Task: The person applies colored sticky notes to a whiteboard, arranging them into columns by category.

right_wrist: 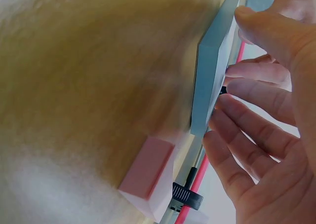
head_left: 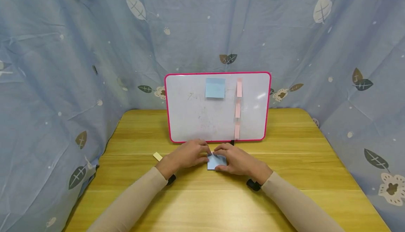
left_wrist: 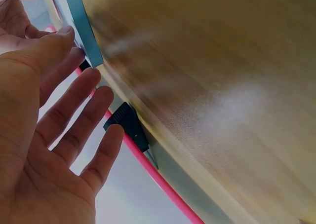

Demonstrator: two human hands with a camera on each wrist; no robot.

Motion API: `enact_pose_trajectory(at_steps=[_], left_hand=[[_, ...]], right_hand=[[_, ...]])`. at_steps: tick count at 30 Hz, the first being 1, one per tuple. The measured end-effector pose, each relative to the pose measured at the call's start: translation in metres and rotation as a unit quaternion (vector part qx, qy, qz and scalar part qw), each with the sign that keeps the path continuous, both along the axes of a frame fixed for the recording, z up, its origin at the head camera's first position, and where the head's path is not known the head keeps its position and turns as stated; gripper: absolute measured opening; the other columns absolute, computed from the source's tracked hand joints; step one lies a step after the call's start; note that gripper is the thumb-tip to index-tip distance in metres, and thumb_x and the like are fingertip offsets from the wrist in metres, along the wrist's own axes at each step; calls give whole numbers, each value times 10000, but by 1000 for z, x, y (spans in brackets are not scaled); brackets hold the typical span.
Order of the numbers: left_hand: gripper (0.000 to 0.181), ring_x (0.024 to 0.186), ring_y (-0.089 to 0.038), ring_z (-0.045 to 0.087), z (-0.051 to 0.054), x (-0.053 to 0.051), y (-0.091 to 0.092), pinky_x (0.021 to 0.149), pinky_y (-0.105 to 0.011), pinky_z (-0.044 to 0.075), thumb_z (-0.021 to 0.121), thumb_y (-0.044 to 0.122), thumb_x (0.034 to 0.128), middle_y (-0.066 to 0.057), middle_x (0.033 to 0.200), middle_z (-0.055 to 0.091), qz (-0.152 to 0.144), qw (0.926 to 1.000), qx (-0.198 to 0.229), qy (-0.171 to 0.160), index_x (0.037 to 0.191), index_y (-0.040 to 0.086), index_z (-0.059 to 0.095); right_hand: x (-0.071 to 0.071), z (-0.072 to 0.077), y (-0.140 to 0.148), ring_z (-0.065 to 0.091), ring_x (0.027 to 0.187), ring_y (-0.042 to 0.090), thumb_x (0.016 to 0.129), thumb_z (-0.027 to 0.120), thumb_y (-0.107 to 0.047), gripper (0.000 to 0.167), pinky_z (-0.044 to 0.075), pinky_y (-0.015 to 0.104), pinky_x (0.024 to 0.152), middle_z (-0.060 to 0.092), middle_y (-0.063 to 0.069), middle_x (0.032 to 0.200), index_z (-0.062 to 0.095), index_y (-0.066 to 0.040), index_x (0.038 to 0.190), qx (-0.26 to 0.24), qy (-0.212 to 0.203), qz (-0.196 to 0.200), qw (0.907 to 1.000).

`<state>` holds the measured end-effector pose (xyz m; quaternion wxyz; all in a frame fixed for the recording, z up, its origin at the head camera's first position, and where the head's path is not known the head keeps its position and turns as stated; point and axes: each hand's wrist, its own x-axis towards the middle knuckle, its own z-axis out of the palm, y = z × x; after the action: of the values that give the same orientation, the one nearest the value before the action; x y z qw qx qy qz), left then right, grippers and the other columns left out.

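Note:
A pad of blue sticky notes (head_left: pixel 216 162) lies on the table between both hands, its thick blue side (right_wrist: pixel 207 76) visible in the right wrist view. My right hand (head_left: pixel 236 159) holds the pad from the right, thumb at its near edge and index finger toward its far edge. At the pad's left and far-left corner, my left hand (head_left: pixel 191 153) touches it with thumb and fingertips; its other fingers (left_wrist: pixel 89 115) are spread and loosely bent. Fingers partly hide the pad's far edge, so I cannot tell whether the top sheet is lifted.
Behind the hands stands a pink-framed whiteboard (head_left: pixel 190 119) bearing a blue note (head_left: pixel 215 88) and three pink strips (head_left: pixel 239 88). A yellow pad (head_left: pixel 157 156) lies beside the left wrist. A pink pad (right_wrist: pixel 148 169) and a black board foot (right_wrist: pixel 186 195) are near the right hand.

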<state>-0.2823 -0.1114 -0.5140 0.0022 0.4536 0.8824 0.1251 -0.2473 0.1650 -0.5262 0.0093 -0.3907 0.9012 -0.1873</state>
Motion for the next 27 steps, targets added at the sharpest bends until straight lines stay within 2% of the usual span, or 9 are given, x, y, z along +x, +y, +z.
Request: enact_pose_trajectory(at_steps=[11,17,21,27], left_hand=[[197,1149,-192,780,1,2,2,1083,-378,663,856,299,1094,-7,1240,826,60,9999,6,-98,1222,154,890],[228,1159,-182,769,3,5,0,1091,-377,658,862,315,1091,-5,1263,817,159,9991,-39,-396,1246,151,890],[255,1191,-196,771,5,7,1,1119,-388,654,860,318,1091,-16,1313,805,250,9979,-140,-586,1277,146,893],[224,1224,-220,780,8,8,4,1142,-403,649,827,241,1105,-37,1347,799,337,9969,-157,-692,1286,129,894]], right_hand=[[2,3,-2,706,1382,251,1041,913,-424,535,649,434,1157,720,88,1541,808,-83,1440,136,21,2,9999],[2,3,-5,708,1397,261,1049,904,-408,487,642,458,1174,735,86,1538,823,-92,1410,181,-24,-8,9998],[3,4,-4,731,1410,289,1076,866,-347,362,646,489,1171,767,100,1529,854,-109,1348,175,0,34,9998],[-1,7,-6,794,1339,296,1097,800,-175,113,674,482,1115,838,110,1416,896,-138,1143,61,228,190,9995]])
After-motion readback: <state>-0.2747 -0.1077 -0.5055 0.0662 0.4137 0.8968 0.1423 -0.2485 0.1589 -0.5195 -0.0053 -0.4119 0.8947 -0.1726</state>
